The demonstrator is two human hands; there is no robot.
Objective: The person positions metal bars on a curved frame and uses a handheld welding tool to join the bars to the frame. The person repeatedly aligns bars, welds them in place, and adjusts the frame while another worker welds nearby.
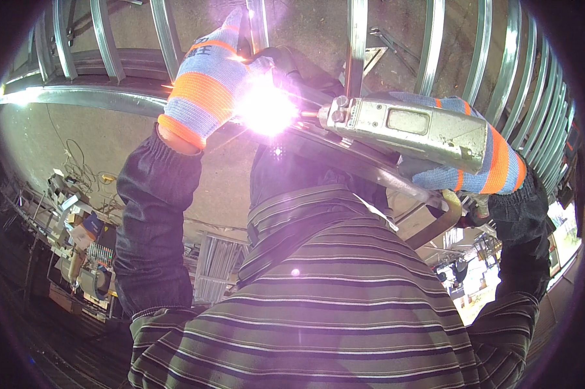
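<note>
My right hand [503, 159], in a blue and orange knit glove, is wrapped around a handheld welding gun [454, 136] with a boxy silver body. The gun lies roughly level, its nozzle pointing left into a blinding white arc. My left hand [205, 87], gloved alike, is just left of the arc. One of its fingers stretches up alongside an upright metal bar [258, 26], and the hand appears closed around that bar; glare hides the other fingertips. Beneath the gun runs a metal rail [370, 165], and a curved flat metal strip [111, 97] extends leftward from the left hand.
Shiny parallel bars [430, 48] line the far side and curve down the right. Pliers-like tools [393, 45] lie on the floor. Cables [78, 162] and cluttered equipment [85, 240] sit at left. A curved tube [444, 214] is below the gun. Sparks fly around the arc.
</note>
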